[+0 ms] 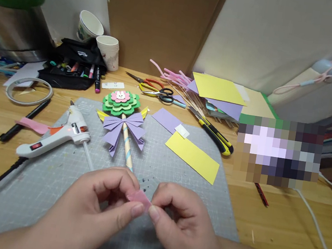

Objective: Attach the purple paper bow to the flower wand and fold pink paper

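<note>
Between my two hands is a small piece of pink paper [140, 199]. My left hand [104, 202] pinches its left end between thumb and forefinger, and my right hand [181, 218] pinches its right end. Just beyond them on the grey cutting mat [180, 193] lies a paper flower wand: a layered green flower [121, 103] with a pink bunny centre, a purple pleated bow [125, 126], and a stick [127, 145] wound with blue. My left hand hides the stick's lower end. A white glue gun [58, 133] lies to the left.
Yellow paper [194, 158] and purple paper [166, 119] lie at the mat's right, near a utility knife [211, 133]. Scissors [158, 92], pink stems [176, 77] and stacked paper [218, 88] sit behind. Tape [29, 90], a black pen [24, 122] and paper cups [108, 51] are left.
</note>
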`<state>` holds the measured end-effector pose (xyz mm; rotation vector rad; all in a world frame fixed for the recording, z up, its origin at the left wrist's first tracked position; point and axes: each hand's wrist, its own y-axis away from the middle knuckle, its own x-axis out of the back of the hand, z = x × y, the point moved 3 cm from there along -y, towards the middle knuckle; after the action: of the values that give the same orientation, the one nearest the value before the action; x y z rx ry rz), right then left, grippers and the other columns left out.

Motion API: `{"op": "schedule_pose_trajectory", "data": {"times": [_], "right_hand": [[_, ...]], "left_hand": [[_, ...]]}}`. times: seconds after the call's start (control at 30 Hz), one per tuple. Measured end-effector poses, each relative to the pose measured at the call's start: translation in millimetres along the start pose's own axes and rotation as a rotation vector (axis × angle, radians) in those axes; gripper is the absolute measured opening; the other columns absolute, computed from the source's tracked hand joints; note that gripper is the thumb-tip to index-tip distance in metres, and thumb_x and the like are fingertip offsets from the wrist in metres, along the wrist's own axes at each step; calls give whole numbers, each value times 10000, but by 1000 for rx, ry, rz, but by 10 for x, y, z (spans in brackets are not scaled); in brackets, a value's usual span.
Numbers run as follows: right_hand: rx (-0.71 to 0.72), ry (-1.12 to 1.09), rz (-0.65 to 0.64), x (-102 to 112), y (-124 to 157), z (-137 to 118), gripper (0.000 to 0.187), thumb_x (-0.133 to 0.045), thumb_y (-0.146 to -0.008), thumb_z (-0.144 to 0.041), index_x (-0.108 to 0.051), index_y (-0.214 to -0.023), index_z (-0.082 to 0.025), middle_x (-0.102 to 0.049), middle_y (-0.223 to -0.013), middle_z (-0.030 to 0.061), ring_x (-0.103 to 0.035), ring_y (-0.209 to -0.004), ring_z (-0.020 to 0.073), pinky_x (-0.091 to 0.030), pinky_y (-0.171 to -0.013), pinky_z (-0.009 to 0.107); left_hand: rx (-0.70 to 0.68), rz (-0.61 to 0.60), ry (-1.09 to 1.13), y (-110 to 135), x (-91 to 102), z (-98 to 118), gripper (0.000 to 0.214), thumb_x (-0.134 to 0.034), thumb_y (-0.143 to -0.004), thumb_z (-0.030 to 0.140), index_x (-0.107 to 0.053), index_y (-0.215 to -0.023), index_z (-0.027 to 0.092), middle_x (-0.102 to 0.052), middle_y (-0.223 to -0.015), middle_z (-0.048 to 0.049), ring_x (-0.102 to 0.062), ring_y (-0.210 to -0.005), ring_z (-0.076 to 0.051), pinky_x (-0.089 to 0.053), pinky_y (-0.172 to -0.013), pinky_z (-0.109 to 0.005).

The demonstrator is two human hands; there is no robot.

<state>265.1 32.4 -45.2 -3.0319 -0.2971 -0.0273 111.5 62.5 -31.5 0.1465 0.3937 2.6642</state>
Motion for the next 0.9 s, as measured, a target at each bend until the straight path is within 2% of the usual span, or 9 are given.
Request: {"op": "schedule_pose_trajectory", "data": {"times": [0.23,0.4,0.57,0.7,0.9], "right_hand": [[-79,-19,17,6,-30,0,151,-536,-808,-186,-513,-659,-195,-451,-546,-57,-403,-493,91,-345,-484,221],[-179,-51,-48,-26,-44,34,156,-538,-810,-230,-495,-664,-195,-459,-536,-54,-409,-487,96,-345,-480,231],[-172,-97,-111,-55,-43,44,185,-527,-841,-268,-483,-675,-199,-451,-562,-53,-408,-504,95,-344,-492,233],[-155,-134,-150,-74,-18,76,169,-524,-867,-280,-528,-721,-195,-464,-599,-45,-419,-516,94,-346,-504,238],[-229,-214,-142,-94,12,119,244,-541,-869,-369,-496,-700,-199,-441,-600,-49,-408,-510,92,-343,-483,228]], "left_hand": [[25,-5,-39,-15,-15,10,162,-644,-763,287,-585,-640,198,-597,-649,26,-538,-625,-123,-436,-589,-212],[44,-5,-46,-24,-22,2,189,-630,-762,301,-549,-630,194,-565,-631,26,-516,-617,-129,-424,-578,-223],[44,-30,-22,-17,-33,11,212,-616,-778,324,-539,-629,195,-567,-649,17,-515,-639,-137,-423,-603,-232],[87,-102,-28,-14,-77,1,247,-595,-792,378,-529,-641,193,-513,-623,21,-462,-619,-138,-395,-583,-241],[114,-115,-63,10,-84,-33,273,-551,-810,427,-524,-672,193,-467,-624,30,-410,-619,-136,-352,-571,-241]]}}
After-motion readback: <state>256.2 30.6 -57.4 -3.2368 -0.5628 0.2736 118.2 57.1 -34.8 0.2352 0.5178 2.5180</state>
